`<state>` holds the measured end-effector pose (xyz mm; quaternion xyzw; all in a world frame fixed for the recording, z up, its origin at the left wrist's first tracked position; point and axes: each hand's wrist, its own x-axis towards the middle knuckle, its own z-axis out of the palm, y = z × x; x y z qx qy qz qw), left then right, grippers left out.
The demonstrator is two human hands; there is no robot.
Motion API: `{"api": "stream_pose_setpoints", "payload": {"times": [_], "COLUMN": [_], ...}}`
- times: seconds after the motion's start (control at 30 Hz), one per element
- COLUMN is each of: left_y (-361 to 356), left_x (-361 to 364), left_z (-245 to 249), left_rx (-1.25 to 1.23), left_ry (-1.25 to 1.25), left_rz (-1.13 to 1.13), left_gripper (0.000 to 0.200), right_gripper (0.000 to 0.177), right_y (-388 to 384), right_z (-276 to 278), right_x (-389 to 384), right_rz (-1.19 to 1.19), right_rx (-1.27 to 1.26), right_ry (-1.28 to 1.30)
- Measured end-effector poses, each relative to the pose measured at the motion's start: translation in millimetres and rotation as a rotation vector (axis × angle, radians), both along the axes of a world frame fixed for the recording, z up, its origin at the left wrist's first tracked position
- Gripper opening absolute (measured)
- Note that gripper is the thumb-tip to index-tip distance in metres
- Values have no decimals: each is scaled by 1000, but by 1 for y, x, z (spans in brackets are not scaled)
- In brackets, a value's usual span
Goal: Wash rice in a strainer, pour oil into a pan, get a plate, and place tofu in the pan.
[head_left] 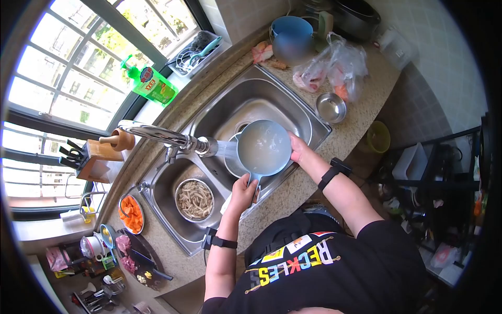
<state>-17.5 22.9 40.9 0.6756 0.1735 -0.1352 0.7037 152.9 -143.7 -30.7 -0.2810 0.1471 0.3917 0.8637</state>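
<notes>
My left hand (244,192) is closed round the short handle of a light-blue saucepan (264,167). At the pan's far right side, my right hand (299,147) grips the rim. Cloudy whitish water (261,146) fills much of the pan, held over the larger sink basin (256,97). Water streams from the chrome faucet (178,138) near the pan's left edge. Partly hidden under the pan, a pale round vessel (231,166) sits in the basin. The smaller basin contains a metal bowl (195,217) of pale brownish strips.
Orange chunks fill a plate (130,214) left of the sink. A round cutting board (151,277) carries meat and a knife (150,264). Green soap (154,86) and a knife block (99,159) line the window. Right are a metal bowl (331,108) and plastic bags (340,63).
</notes>
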Motion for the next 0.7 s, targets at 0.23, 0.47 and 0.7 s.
{"api": "stream_pose_setpoints", "payload": {"times": [0.23,0.47,0.7], "left_y": [6,16,20], "left_x": [5,5,3], "left_z": [11,26,30], "left_rx": [140,298,352], "left_ry": [27,14,29], "left_rz": [-33,-75,-66], "left_gripper": [9,10,13], "right_gripper": [36,36,36], "right_y": [11,24,31], "right_z": [1,-38,-49], "right_x": [-1,-4,-10], "right_rz": [-19,6,8], "right_rx": [65,108,174], "right_ry": [40,98,204]}}
